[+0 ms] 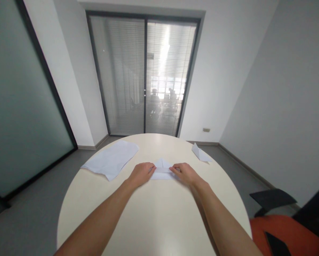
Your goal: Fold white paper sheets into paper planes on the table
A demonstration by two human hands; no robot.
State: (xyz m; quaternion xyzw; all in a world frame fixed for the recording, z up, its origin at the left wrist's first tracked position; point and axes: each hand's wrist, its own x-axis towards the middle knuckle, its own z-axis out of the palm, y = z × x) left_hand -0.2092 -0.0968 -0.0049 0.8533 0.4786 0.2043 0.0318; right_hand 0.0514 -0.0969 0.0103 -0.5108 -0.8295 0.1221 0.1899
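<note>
Between my hands, at the middle of the round white table (159,213), lies a partly folded sheet of white paper (162,175). Its far side comes to a point with a seam down the centre, and a folded strip runs across it. My left hand (143,173) pinches the left end of that strip between thumb and fingers. At the right end, my right hand (184,172) grips the strip in the same way. Both hands rest low, close to the tabletop, and partly cover the paper's side corners.
Flat white sheets (113,158) lie at the table's left. A folded white paper shape (200,153) sits near the right far edge. An orange chair (284,233) with a black armrest (273,198) stands to the right. Beyond the table is a glass door with blinds (146,74).
</note>
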